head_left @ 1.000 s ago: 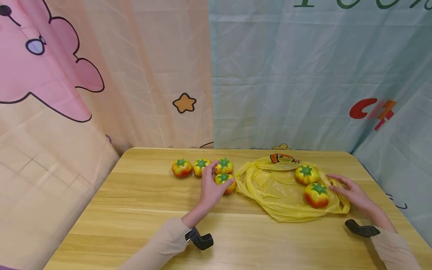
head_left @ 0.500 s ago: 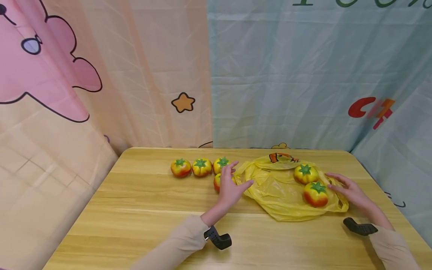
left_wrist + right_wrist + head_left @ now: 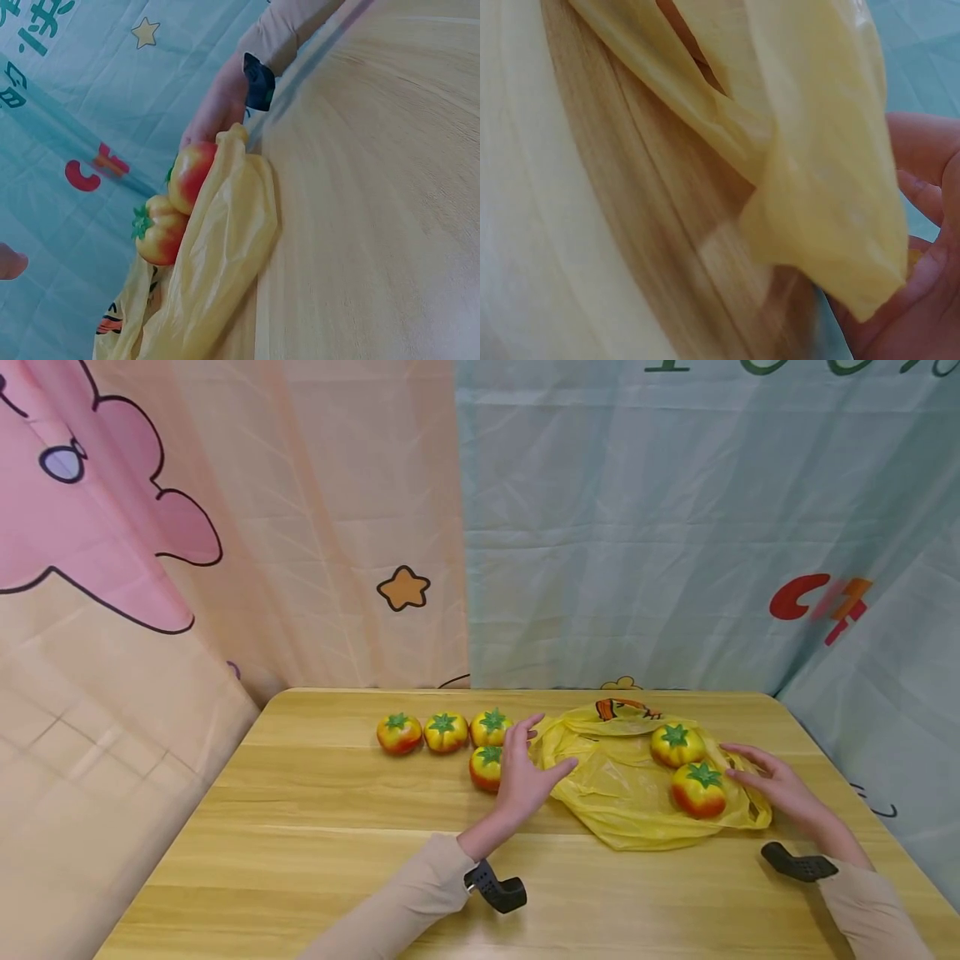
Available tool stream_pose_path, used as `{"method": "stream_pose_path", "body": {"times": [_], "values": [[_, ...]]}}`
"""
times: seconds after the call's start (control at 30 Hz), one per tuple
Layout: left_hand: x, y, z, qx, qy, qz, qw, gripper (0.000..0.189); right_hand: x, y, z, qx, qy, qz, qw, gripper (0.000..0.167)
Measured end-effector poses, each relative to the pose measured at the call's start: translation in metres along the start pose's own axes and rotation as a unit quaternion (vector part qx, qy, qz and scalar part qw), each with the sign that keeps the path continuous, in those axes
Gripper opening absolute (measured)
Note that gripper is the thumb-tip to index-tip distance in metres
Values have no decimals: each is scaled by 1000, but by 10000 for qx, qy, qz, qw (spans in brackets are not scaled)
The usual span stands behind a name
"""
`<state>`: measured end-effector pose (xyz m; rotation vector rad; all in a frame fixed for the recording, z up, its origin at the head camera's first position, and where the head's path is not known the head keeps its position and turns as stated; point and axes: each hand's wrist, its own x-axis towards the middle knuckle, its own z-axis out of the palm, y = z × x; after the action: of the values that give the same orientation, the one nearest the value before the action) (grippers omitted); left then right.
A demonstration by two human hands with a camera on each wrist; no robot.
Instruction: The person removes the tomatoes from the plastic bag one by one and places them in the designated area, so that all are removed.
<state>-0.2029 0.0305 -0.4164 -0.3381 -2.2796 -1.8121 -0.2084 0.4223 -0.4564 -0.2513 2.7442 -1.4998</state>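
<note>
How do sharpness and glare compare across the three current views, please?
Head view: fairly even light, the fruits reasonably crisp; left wrist view: bluish cast, with a pale patch of glare on the tabletop at lower right; right wrist view: softest, the yellow bag and right hand lacking fine detail.

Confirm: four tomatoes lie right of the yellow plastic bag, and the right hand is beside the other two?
Wrong side: the four tomatoes lie left of the yellow plastic bag, as the head view shows. The right hand is indeed beside the other two tomatoes.
</note>
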Motion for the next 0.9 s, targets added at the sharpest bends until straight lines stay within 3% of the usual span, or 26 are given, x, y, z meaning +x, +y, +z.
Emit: {"method": "stream_pose_path", "body": {"times": [0.43,0.9], "values": [[0,-1,7,-134,-245,72,9996,71,-2,0,-1,92,-34,-21,9999,48],[-1,14,43,-262,-719,-183,9969,69,-1,3,-1,61,-44,63,10000,47]]}}
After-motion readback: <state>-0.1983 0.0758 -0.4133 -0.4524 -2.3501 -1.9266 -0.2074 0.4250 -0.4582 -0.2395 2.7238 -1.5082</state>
